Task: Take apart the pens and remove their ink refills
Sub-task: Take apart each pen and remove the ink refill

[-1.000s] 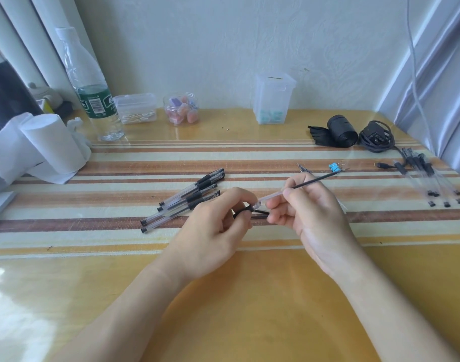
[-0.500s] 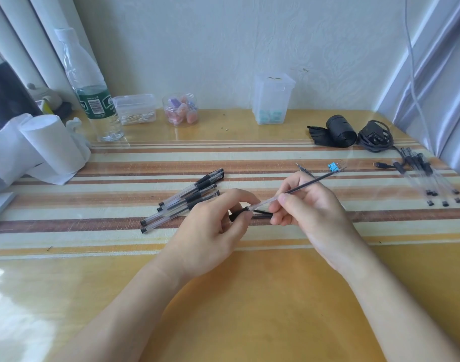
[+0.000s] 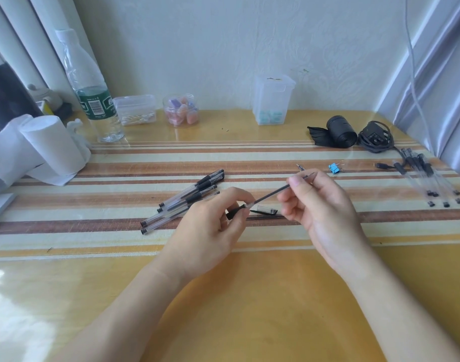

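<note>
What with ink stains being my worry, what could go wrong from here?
The right hand pinches the thin refill while the left hand grips the black tip piece. Pulling at an angle could bend the refill or leak ink. The loose cap on the glossy table under the hands could get knocked and roll away.

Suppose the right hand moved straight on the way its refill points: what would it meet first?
Probably the blue clip just past the refill, though the right hand seems raised and might pass over it.
</note>
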